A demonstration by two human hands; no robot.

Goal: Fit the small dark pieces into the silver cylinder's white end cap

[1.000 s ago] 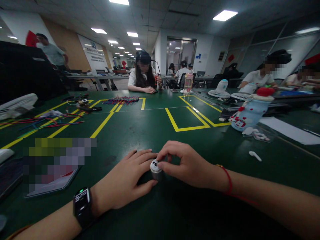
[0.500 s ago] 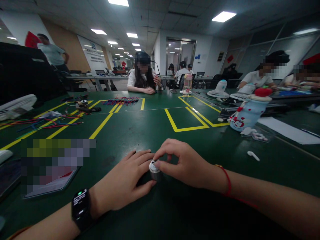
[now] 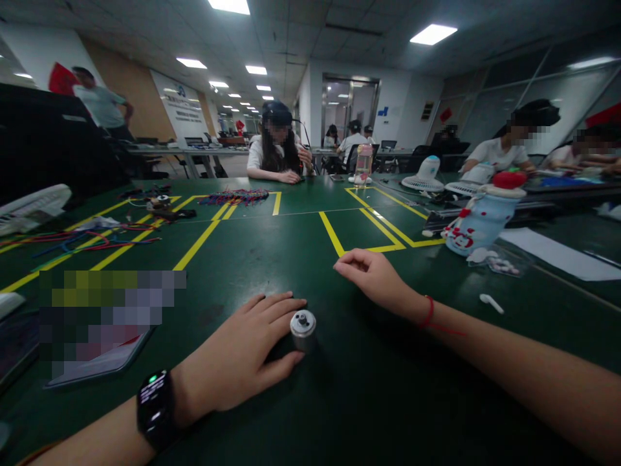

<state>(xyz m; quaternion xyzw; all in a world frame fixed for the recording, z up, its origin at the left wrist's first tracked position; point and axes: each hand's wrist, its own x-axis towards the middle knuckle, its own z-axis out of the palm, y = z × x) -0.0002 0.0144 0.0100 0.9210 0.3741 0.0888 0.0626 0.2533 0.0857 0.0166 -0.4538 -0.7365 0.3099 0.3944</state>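
Note:
A small silver electric motor (image 3: pixel 303 336) stands upright on the green table, its short shaft and some dark holes showing on the top face. My left hand (image 3: pixel 257 343) lies palm down beside it, with the thumb and forefinger against its left side and base. The other left fingers stretch along the tabletop. Off to the right and farther from me, my right hand (image 3: pixel 371 272) is closed, its fingertips pressed together just over the table and apart from the motor. What those fingertips hold, if anything, is hidden.
A blurred-out flat object (image 3: pixel 111 323) lies left, with loose coloured wires (image 3: pixel 111 239) beyond. A wire bundle (image 3: pixel 237 196) is farther back. At right are a light-blue bottle (image 3: pixel 480 220), a small plastic bag (image 3: pixel 502 262) and a white earbud (image 3: pixel 491 303). A person (image 3: pixel 276 152) sits opposite.
My right hand has come off the top of the motor and moved right and away from me, uncovering the shaft. My left hand and the motor have hardly shifted.

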